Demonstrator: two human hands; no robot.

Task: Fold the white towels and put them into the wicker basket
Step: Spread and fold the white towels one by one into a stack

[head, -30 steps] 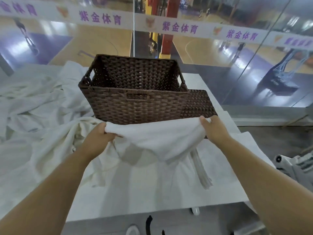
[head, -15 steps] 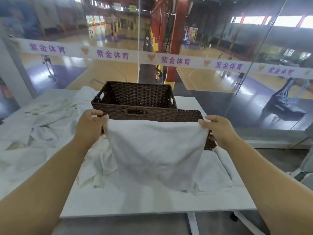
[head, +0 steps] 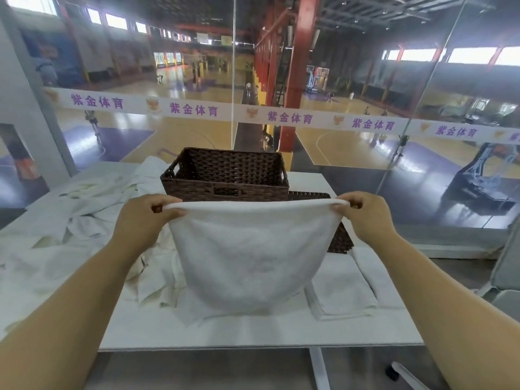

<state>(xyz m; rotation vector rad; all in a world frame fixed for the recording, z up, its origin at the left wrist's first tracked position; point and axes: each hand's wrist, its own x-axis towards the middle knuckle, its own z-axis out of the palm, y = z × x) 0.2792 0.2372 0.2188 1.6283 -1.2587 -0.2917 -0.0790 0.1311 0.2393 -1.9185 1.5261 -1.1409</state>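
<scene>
A white towel (head: 250, 254) hangs in the air in front of me, stretched between both hands. My left hand (head: 142, 218) pinches its upper left corner and my right hand (head: 363, 215) pinches its upper right corner. Its lower edge sags down to the white table (head: 253, 330). Behind it stands the dark brown wicker basket (head: 225, 175), open at the top, and I see nothing inside it. A pile of loose white towels (head: 73, 235) lies crumpled on the left part of the table.
A flat dark wicker piece (head: 340, 240) lies to the right of the basket. A folded white towel (head: 340, 288) rests at the front right of the table. A glass wall with a printed banner (head: 281, 116) stands right behind the table.
Both hands have lifted the towel up off the table and spread it wider. My view has tilted upward, so the basket now sits lower in the frame.
</scene>
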